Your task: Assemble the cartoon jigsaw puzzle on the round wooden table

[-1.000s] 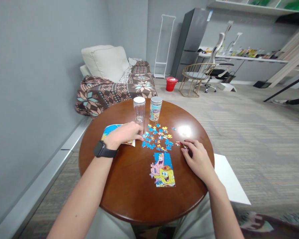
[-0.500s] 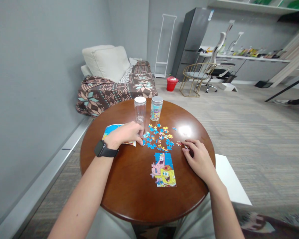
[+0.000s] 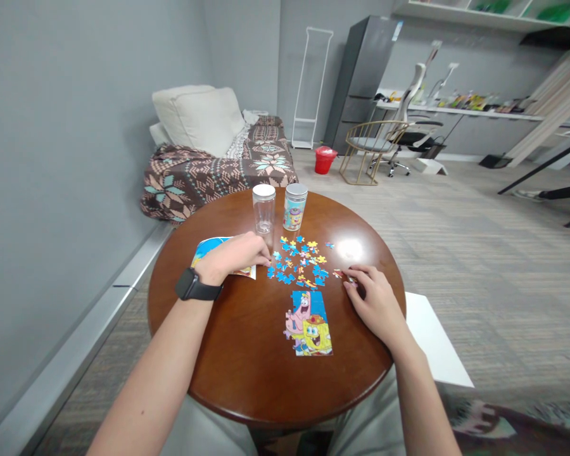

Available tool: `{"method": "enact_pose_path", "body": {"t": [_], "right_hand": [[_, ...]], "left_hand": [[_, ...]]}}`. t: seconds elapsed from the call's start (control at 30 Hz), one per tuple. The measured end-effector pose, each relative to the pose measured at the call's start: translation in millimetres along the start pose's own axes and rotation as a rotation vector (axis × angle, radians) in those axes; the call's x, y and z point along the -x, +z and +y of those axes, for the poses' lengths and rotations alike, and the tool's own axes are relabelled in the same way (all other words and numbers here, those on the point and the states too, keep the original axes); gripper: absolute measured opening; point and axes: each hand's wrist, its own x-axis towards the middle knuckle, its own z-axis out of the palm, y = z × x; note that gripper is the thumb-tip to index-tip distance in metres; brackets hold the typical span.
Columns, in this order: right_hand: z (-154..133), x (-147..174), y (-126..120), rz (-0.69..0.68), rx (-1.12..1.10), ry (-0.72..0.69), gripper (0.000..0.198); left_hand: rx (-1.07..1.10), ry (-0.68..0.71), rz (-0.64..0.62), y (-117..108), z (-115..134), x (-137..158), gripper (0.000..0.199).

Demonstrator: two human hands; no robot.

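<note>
My left hand (image 3: pixel 240 254), with a black watch at its wrist, reaches over a printed picture sheet (image 3: pixel 247 272) to the left edge of the loose jigsaw pieces (image 3: pixel 281 277). Its fingertips are pressed together; whatever is between them is hidden. My right hand (image 3: pixel 371 297) rests on the table at the right, thumb and fingers curled around a small puzzle piece (image 3: pixel 352 280). Another reddish piece (image 3: pixel 337 273) lies just left of its fingertips. Between my hands, nearer to me, is a partly joined puzzle (image 3: pixel 311 326) showing a pink and a yellow cartoon figure; its left edge is uneven.
A clear jar (image 3: pixel 265 212) with a white lid and a printed jar (image 3: pixel 295 209) with a silver lid stand behind the pieces on the round wooden table (image 3: pixel 247 367). A white board (image 3: pixel 437 342) lies beyond the table's right edge. A patterned sofa (image 3: pixel 209 174) stands behind.
My left thumb and fingers have closed together at the edge of the loose pieces. My right hand keeps its place on the table. The view has shifted slightly.
</note>
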Motion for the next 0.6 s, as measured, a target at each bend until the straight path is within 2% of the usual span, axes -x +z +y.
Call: {"method": "enact_pose_path", "body": {"t": [0.27,0.43,0.6], "right_hand": [[-2.3,-0.7,-0.7,0.008,-0.014,0.003,0.026],[-2.8,-1.1,-0.9,0.012,-0.018,0.003,0.026],[-2.6,-1.4,-0.7,0.009,-0.015,-0.003,0.025]], "left_hand": [[-0.031,-0.016,0.005,-1.3,4.6,-0.3,0.015],[-0.013,0.068,0.045,0.8,11.1,-1.8,0.018],[0.016,0.114,0.021,4.0,16.1,-2.8,0.018]]}}
